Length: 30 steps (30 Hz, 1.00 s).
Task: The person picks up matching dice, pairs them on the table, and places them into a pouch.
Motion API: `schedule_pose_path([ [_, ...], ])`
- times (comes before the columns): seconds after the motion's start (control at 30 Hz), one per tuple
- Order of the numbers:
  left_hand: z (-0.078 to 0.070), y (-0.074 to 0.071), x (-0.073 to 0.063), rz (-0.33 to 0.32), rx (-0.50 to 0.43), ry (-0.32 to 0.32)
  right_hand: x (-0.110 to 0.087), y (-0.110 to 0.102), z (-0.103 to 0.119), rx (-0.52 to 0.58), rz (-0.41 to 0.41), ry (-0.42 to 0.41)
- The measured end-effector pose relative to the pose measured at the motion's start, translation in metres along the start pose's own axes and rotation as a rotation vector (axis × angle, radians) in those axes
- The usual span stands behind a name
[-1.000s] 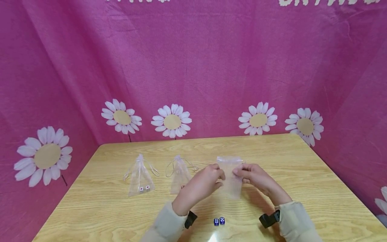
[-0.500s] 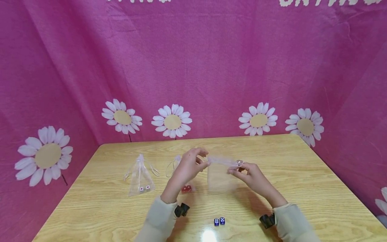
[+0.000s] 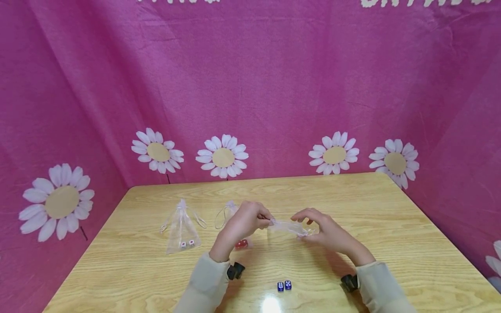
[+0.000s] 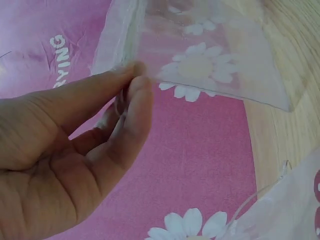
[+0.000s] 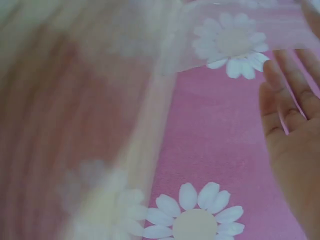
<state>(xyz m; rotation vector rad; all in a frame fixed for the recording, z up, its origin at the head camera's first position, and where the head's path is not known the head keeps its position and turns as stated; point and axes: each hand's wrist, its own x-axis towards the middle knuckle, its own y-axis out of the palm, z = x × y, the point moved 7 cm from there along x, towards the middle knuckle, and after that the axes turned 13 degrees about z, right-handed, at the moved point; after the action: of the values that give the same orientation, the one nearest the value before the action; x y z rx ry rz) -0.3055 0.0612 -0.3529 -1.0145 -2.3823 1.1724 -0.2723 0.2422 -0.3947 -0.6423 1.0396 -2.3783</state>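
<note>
A sheer white organza drawstring bag (image 3: 287,227) is held up above the table between the hands. My left hand (image 3: 244,221) pinches its left end between thumb and fingertips, as the left wrist view shows, where the bag's thin fabric (image 4: 210,55) spreads out to the right. My right hand (image 3: 326,232) is at the other end, index finger raised and apart from the thumb, which touches the bag's edge. In the right wrist view the right fingers (image 5: 295,110) look fairly straight. Two blue dice (image 3: 280,286) lie on the table nearer the front, below the bag.
On the wooden table (image 3: 352,195) at left lies a drawn-up organza bag (image 3: 182,224) with two white dice (image 3: 183,245). Another bag (image 3: 231,208) with red dice (image 3: 241,244) is partly behind the left forearm. A pink flowered curtain (image 3: 274,87) hangs behind.
The bag has been lifted from the table, and its mouth end now tips toward me. My left hand moved left to its corner; my right fingers have spread apart.
</note>
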Motion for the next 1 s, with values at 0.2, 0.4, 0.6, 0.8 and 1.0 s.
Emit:
schedule_pose_path([
  [0.2,0.002,-0.002,0.002,-0.031,0.034,0.037,-0.003,-0.009,0.007,0.013,-0.067,-0.098],
  [0.4,0.006,-0.002,0.005,-0.017,0.019,0.085,-0.002,-0.005,0.002,-0.014,-0.040,-0.090],
  [0.6,0.009,-0.003,0.006,0.003,-0.013,0.094,-0.001,-0.001,0.002,0.014,0.023,-0.071],
  [0.8,0.009,0.000,0.008,0.028,-0.011,0.102,-0.001,0.001,0.008,-0.027,0.023,-0.153],
  [1.0,0.013,0.007,0.011,0.084,-0.003,0.089,0.000,-0.003,0.019,-0.098,-0.092,-0.322],
])
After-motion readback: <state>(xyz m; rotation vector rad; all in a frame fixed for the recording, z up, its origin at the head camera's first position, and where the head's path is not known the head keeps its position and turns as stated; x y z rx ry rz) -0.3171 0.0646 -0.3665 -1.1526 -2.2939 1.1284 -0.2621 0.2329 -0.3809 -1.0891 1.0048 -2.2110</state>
